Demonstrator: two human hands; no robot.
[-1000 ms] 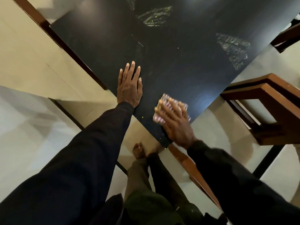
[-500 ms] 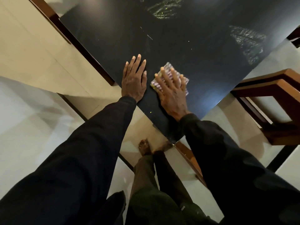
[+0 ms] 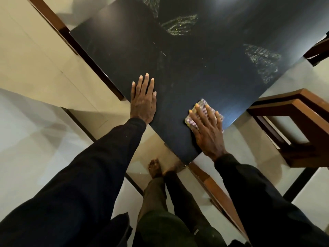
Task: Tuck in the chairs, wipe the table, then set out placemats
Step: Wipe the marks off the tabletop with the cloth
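The dark table [image 3: 204, 72] fills the upper middle, one corner pointing at me. My left hand [image 3: 143, 100] lies flat on its left edge, fingers straight. With straight, spread fingers my right hand [image 3: 208, 129] presses a small folded checked cloth [image 3: 202, 107] onto the top near the right edge. Pale smear patches [image 3: 179, 24] show on the far part of the top.
A brown wooden chair [image 3: 299, 122] stands to the right of the table, and another chair's edge [image 3: 318, 49] shows at the far right. A wooden rail [image 3: 58, 27] runs along the left side. Light floor tiles lie below, with my bare foot [image 3: 155, 168] under the table corner.
My right hand slid the cloth away from my left hand, back toward the right edge and the near corner. My left hand stayed flat on the table.
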